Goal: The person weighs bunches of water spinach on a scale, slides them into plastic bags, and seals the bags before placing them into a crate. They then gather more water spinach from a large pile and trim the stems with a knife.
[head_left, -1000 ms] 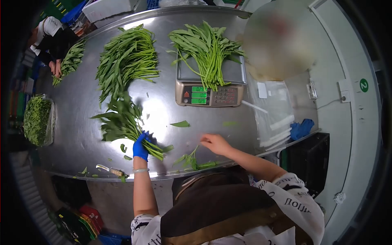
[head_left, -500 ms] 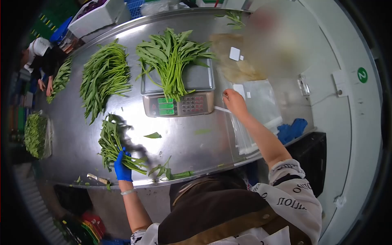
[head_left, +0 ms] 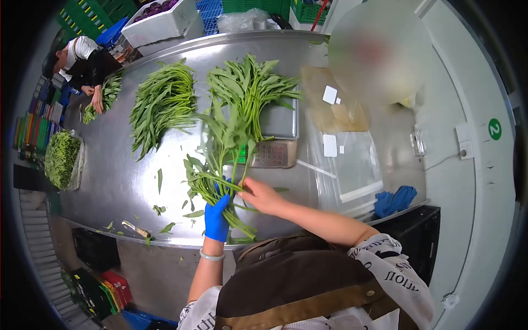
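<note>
My left hand (head_left: 218,219), in a blue glove, is closed round a bunch of water spinach (head_left: 206,179), leaves pointing away from me and stem ends towards me. My bare right hand (head_left: 263,196) is at the bunch's right side, its fingers closed on some stems. Beyond it, a larger heap of water spinach (head_left: 247,91) lies on the pan of a digital scale (head_left: 275,153). The held leaves partly cover the scale's green display. Another pile of water spinach (head_left: 162,102) rests on the metal table to the left.
A knife (head_left: 136,229) and loose leaves lie along the near edge of the metal table (head_left: 110,181). Clear plastic bags (head_left: 352,170) and a blue glove (head_left: 396,202) are on the right. Bagged greens (head_left: 63,159) stand far left. A co-worker (head_left: 88,58) handles greens at the far left corner.
My right hand has come left from beside the plastic bags to the held bunch. My left hand has moved right with its water spinach, in front of the scale. The camera view has shifted.
</note>
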The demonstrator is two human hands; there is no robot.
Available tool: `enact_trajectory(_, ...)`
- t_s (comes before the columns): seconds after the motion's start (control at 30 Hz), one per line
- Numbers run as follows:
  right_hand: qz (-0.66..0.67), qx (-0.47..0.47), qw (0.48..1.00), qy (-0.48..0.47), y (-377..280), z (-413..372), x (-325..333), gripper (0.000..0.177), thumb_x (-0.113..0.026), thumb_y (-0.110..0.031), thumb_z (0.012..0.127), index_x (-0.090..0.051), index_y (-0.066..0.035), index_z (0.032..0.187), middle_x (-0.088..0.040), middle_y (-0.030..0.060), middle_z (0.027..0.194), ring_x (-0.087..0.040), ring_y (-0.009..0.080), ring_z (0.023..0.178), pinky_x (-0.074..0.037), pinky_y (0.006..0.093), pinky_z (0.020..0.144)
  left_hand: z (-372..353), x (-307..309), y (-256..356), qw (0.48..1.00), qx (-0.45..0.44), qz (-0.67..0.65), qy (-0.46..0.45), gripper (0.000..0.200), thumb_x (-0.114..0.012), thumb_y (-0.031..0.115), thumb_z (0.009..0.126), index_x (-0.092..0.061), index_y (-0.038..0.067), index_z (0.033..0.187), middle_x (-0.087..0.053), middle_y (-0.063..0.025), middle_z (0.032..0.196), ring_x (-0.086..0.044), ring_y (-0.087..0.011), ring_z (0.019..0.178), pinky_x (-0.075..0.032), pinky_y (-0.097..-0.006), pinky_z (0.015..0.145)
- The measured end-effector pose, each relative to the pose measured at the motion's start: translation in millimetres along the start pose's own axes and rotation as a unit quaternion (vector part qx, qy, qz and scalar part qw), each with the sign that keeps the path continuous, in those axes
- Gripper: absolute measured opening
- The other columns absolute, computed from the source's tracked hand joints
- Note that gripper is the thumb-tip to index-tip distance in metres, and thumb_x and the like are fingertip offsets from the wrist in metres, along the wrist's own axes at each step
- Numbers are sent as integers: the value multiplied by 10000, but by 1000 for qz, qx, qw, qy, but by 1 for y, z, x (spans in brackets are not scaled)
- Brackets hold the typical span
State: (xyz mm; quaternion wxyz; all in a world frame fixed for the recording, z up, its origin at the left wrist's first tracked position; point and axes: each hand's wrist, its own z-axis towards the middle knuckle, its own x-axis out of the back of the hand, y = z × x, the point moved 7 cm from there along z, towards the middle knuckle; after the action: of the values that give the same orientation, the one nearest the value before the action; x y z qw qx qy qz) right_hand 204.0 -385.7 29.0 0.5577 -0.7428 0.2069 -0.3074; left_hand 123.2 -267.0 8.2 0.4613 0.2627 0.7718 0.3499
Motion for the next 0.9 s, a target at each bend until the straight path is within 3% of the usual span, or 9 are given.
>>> enact_trajectory(0.1, 131, 11, 991, -26, 25, 8, -22, 340, -626, -277, 868, -470, -40, 1056, -639, 123, 874, -624, 272, 785, -462, 385, 698, -1, 7, -8, 998, 25, -55, 8, 548, -525, 68, 878, -345, -9, 1390, -466, -126, 1355, -453, -231, 1242, -339, -353, 1063)
enact_trajectory(0.13, 79, -49, 995, -36, 17, 6, -25, 388, -646, -306, 851, -468, -41, 1072, -641, 157, 922, -625, 303, 838, -466, 390, 733, -2, 6, -9, 996, 23, -79, 33, 552, -515, 80, 887, -333, -4, 1401, -460, -119, 1364, -449, -227, 1247, -334, -350, 1066)
enact_trajectory(0.2, -19, 3, 999, -45, 15, 13, -42, 404, -662, -330, 837, -489, -32, 1048, -630, 193, 988, -610, 345, 899, -461, 403, 770, 4, 9, -12, 991, -3, -134, 30, 583, -530, 72, 872, -322, -5, 1410, -434, -129, 1386, -436, -226, 1257, -319, -351, 1075)
enact_trajectory(0.23, 16, -11, 999, -49, 15, 16, -48, 366, -647, -320, 842, -511, -20, 1002, -607, 213, 989, -579, 394, 924, -451, 427, 787, 11, 13, -11, 992, -8, -125, 32, 582, -532, 71, 869, -325, -9, 1407, -434, -130, 1385, -437, -226, 1255, -325, -352, 1071)
enact_trajectory(0.37, -107, 57, 992, 27, -26, 23, -28, 290, -608, -264, 850, -523, -9, 959, -579, 213, 938, -558, 419, 909, -437, 463, 755, 14, 21, 2, 994, 24, -86, 67, 562, -549, 53, 849, -364, -27, 1374, -481, -122, 1339, -468, -215, 1220, -362, -336, 1038)
enact_trajectory(0.5, -99, -51, 994, -11, -4, 35, -24, 271, -601, -228, 850, -528, 1, 975, -605, 208, 905, -574, 419, 841, -445, 471, 704, 18, 21, 11, 991, 7, -84, 99, 498, -568, 5, 817, -464, 12, 1304, -589, -101, 1162, -574, -188, 1046, -445, -295, 912)
enact_trajectory(0.63, -179, -30, 983, 26, -16, 42, -15, 307, -594, -261, 861, -554, 1, 1015, -618, 242, 916, -584, 421, 856, -450, 461, 722, 18, 39, -19, 989, 62, -88, 97, 584, -576, -7, 814, -388, 25, 1366, -591, -51, 1091, -580, -136, 962, -462, -265, 851)
enact_trajectory(0.83, -157, -49, 985, -42, 4, 43, -36, 360, -631, -316, 842, -547, 9, 972, -624, 222, 908, -602, 397, 838, -459, 441, 719, 15, 44, -24, 985, 23, -114, 131, 630, -616, 14, 819, -362, 35, 1395, -555, -23, 1124, -539, -120, 990, -433, -268, 890)
enact_trajectory(0.9, -151, -94, 983, -49, 14, 44, -39, 373, -643, -325, 842, -547, 15, 959, -630, 198, 903, -616, 337, 826, -467, 415, 719, 13, 47, -27, 986, 17, -106, 130, 636, -619, 17, 814, -361, 35, 1396, -556, -26, 1123, -540, -121, 990, -433, -270, 891)
